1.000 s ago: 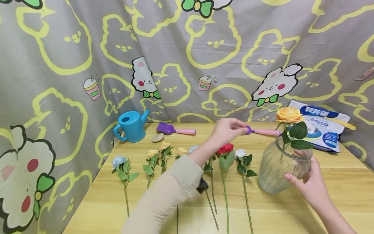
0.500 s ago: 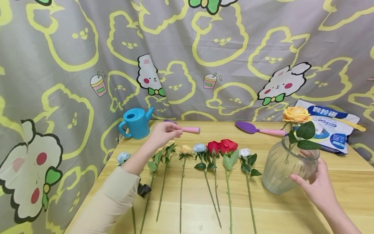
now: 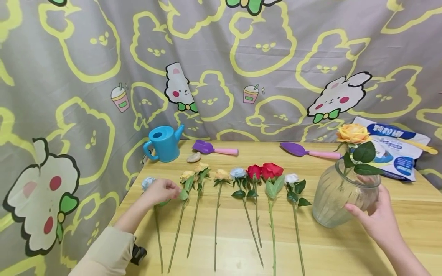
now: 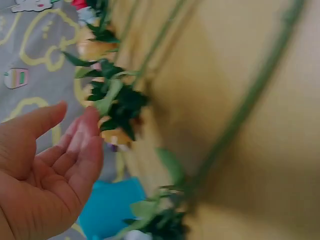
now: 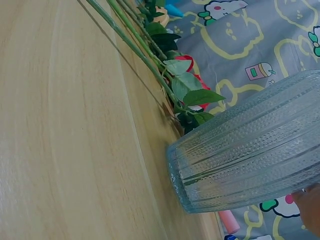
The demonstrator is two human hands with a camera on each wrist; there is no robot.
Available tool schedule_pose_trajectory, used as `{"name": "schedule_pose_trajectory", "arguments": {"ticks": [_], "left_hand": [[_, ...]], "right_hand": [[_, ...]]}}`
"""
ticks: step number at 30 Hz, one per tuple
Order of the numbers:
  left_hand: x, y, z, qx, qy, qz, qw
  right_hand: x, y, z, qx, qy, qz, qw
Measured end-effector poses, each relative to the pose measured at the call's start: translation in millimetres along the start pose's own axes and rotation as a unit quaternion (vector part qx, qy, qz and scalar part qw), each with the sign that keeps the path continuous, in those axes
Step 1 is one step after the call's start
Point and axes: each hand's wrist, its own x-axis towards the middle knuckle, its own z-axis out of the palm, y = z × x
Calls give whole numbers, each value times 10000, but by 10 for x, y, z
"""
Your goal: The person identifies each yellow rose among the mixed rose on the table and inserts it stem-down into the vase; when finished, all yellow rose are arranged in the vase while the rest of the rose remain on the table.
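Observation:
Fingers loosely bent, my left hand (image 3: 161,191) hovers over the leftmost blue flower (image 3: 147,183), partly hiding it; the left wrist view shows the same hand (image 4: 55,170) with its palm bare. Just right of it lie two small yellow roses, the nearer yellow rose (image 3: 187,175) close to my fingertips. My right hand (image 3: 376,214) grips the ribbed glass vase (image 3: 333,199) at its side, thumb in front. A large yellow rose (image 3: 353,133) with dark leaves stands in the vase. The right wrist view shows the glass vase (image 5: 250,155) close up.
More flowers lie in a row: a yellow rose (image 3: 221,175), a blue flower (image 3: 238,172), red roses (image 3: 271,170) and a white flower (image 3: 291,178). Behind are a blue watering can (image 3: 165,143), a stone (image 3: 194,157), purple trowels (image 3: 297,149) and a printed bag (image 3: 397,149).
My left hand has swept left and down from beside the vase, across the row, to the leftmost blue flower. My right hand has stayed on the vase. The head view has shifted slightly.

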Motion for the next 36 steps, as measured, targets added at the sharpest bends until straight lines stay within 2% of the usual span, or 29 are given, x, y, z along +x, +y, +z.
{"name": "schedule_pose_trajectory", "arguments": {"ticks": [5,10,19,25,32,36], "left_hand": [[-73,-121,146,299,-134,-195,9993],[-97,-157,258,99,-277,-416,9987],[-58,-197,386,-123,-150,-881,9959],[-30,-281,413,-590,-305,-1023,9925],[-34,-317,373,-1081,-484,-946,9884],[-32,-272,324,-1425,-492,-828,9851]], "right_hand": [[2,-25,10,-13,4,9,10000],[-11,-26,17,-75,36,20,10000],[-18,-26,15,-214,34,58,9997],[-18,-27,19,-183,15,98,9998],[-10,-30,22,-266,14,81,9996],[-17,-32,21,-209,14,88,9997]]}}
